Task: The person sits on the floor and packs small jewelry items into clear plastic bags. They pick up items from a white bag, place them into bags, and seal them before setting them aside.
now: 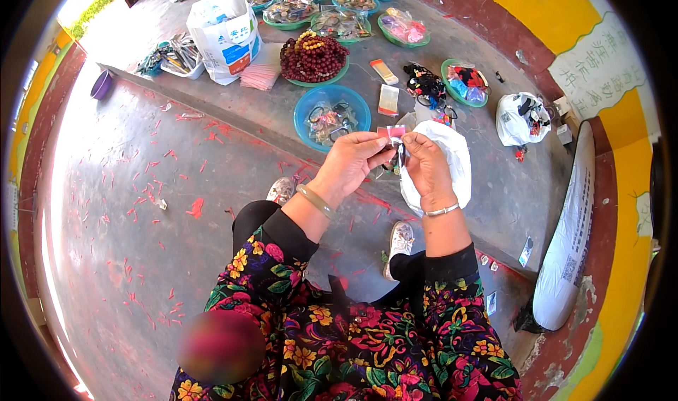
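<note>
My left hand [351,162] and my right hand [428,166] meet in front of me, with thumbs and fingers pinched. Between the fingertips is a small pink packet [393,130] with a pale part across it. A thin dark strip [402,155] hangs below, close to my right fingers; I cannot make out what it is. Just beyond my left hand stands a blue plastic basin [299,113] with several small clear packets [330,122] in it. Partly behind my right hand lies an open white plastic bag [458,162].
Farther off are a green tray of dark red beads [312,58], a tall white bag [224,35] and several basins of small goods. A basin with a blue packet [466,83] and a white bag of dark items [524,118] stand right. Red scraps [196,207] litter the floor; a long white sack [565,260] leans at the wall.
</note>
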`<state>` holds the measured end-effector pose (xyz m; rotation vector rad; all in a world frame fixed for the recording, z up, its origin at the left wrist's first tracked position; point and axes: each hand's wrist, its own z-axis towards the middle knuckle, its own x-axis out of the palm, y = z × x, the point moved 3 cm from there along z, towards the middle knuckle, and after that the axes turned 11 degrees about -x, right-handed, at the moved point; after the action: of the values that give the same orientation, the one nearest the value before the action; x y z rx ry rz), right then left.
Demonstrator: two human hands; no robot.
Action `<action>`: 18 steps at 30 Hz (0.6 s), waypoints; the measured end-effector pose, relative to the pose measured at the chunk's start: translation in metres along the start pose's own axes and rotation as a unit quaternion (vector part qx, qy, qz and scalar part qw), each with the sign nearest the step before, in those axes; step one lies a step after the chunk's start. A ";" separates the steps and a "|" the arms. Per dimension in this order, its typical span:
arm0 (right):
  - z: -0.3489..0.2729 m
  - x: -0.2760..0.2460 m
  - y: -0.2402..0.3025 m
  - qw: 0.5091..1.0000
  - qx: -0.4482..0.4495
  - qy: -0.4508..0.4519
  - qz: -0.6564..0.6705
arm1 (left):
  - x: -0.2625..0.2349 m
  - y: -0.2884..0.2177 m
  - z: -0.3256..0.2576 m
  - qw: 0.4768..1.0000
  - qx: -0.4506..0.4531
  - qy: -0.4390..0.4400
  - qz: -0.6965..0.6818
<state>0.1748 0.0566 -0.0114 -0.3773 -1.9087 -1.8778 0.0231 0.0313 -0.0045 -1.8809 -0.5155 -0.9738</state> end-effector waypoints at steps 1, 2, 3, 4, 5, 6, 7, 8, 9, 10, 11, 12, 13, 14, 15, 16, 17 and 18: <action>-0.001 0.002 -0.002 0.999 0.023 -0.021 0.040 | -0.001 0.000 0.000 1.000 0.001 0.005 -0.001; -0.002 0.004 -0.004 0.995 0.046 -0.042 0.080 | -0.003 0.001 0.002 1.000 0.001 0.011 -0.003; -0.002 0.003 -0.003 0.996 0.045 -0.039 0.061 | -0.005 0.002 0.002 1.000 0.002 0.016 -0.004; -0.002 0.002 -0.002 0.998 0.043 -0.036 0.042 | -0.005 0.002 0.003 1.000 0.005 0.019 -0.005; -0.002 0.001 -0.001 0.998 0.041 -0.033 0.022 | -0.006 0.002 0.003 1.000 0.007 0.022 -0.005; -0.001 -0.001 -0.001 0.999 0.029 -0.027 -0.025 | -0.005 0.003 0.004 1.000 0.009 0.026 -0.005; 0.000 -0.004 -0.001 0.997 0.016 -0.020 -0.073 | -0.006 0.004 0.005 1.000 0.012 0.022 0.003; 0.001 -0.006 -0.001 0.993 0.003 -0.013 -0.121 | -0.007 0.005 0.006 1.000 0.014 0.018 0.012; 0.000 -0.003 0.004 0.972 -0.051 -0.023 -0.229 | -0.009 0.006 0.007 1.000 0.018 0.012 0.021; -0.001 0.002 0.010 0.936 -0.104 -0.031 -0.334 | -0.012 0.007 0.008 0.999 0.031 0.000 0.039; -0.003 0.009 0.016 0.887 -0.156 -0.039 -0.433 | -0.016 0.009 0.010 0.997 0.044 -0.012 0.058; -0.006 0.015 0.023 0.840 -0.253 -0.038 -0.479 | -0.016 0.010 0.011 0.995 0.056 -0.021 0.076; -0.010 0.021 0.029 0.781 -0.347 -0.036 -0.519 | -0.016 0.010 0.012 0.994 0.059 -0.031 0.090; -0.014 0.027 0.033 0.711 -0.435 -0.033 -0.551 | -0.016 0.010 0.013 0.992 0.062 -0.040 0.104; -0.017 0.031 0.032 0.702 -0.443 -0.012 -0.558 | -0.017 0.011 0.013 0.990 0.065 -0.051 0.118; -0.019 0.035 0.032 0.692 -0.450 0.009 -0.565 | -0.017 0.011 0.013 0.982 0.064 -0.069 0.161; -0.020 0.039 0.030 0.681 -0.457 0.030 -0.571 | -0.017 0.012 0.013 0.973 0.063 -0.088 0.203; -0.021 0.040 0.028 0.678 -0.455 0.040 -0.576 | -0.016 0.012 0.013 0.962 0.061 -0.105 0.245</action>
<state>0.1559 0.0330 0.0323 0.8970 -0.8798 -3.4851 0.0271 0.0373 -0.0277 -1.8807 -0.2043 -0.4104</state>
